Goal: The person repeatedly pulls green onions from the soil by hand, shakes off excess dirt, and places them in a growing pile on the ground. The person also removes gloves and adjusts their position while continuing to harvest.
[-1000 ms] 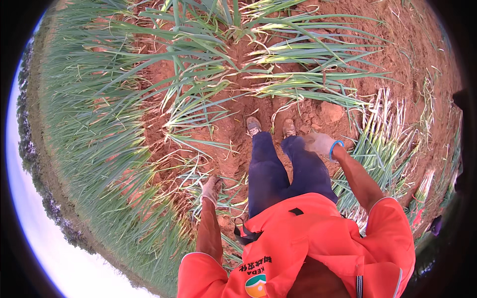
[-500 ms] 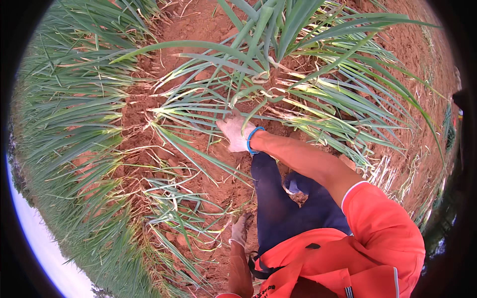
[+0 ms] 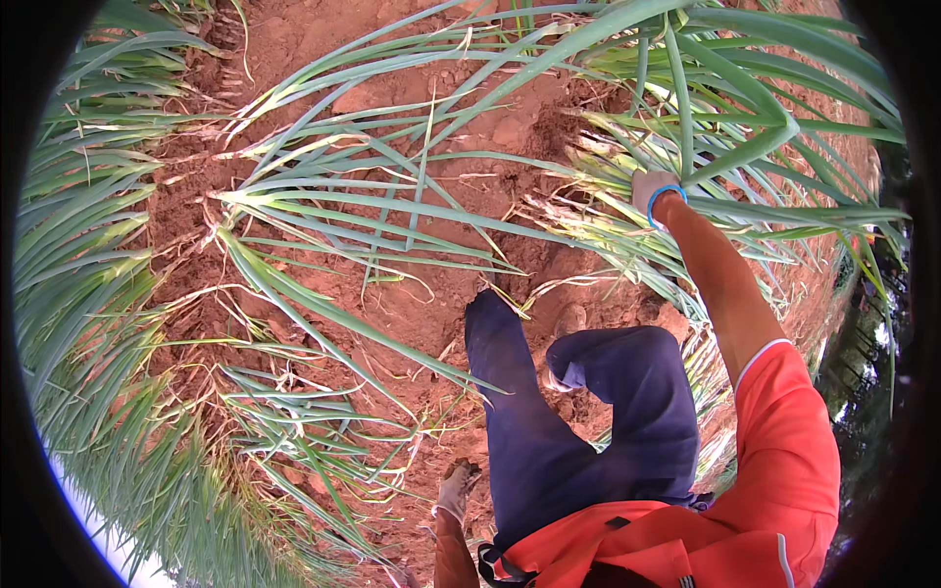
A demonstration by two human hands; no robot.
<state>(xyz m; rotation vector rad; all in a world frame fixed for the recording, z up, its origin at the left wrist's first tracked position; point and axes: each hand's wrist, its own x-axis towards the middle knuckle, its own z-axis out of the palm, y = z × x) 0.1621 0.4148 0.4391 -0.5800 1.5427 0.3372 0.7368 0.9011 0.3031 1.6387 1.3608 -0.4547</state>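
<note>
My right hand (image 3: 649, 189), in a pale glove with a blue band at the wrist, is closed around a bunch of spring onions (image 3: 730, 162). Their long green leaves spread up and to the right, over a row of pulled spring onions (image 3: 627, 225) on the soil. Most of the right fingers are hidden. Low in the view, beside my knee, my left hand (image 3: 454, 495) is close to the reddish soil, also in a pale glove. Something dark shows at its fingertips; I cannot make out whether it is held.
Loose spring onions (image 3: 323, 201) lie across the soil in front of me. A dense row of standing onion plants (image 3: 88, 265) runs along the left. My legs (image 3: 549, 431) are bent in dark trousers on the reddish soil (image 3: 421, 314).
My right hand has swung right with the bunch of spring onions, from the middle to over the row on the right. My left hand stays low near the soil.
</note>
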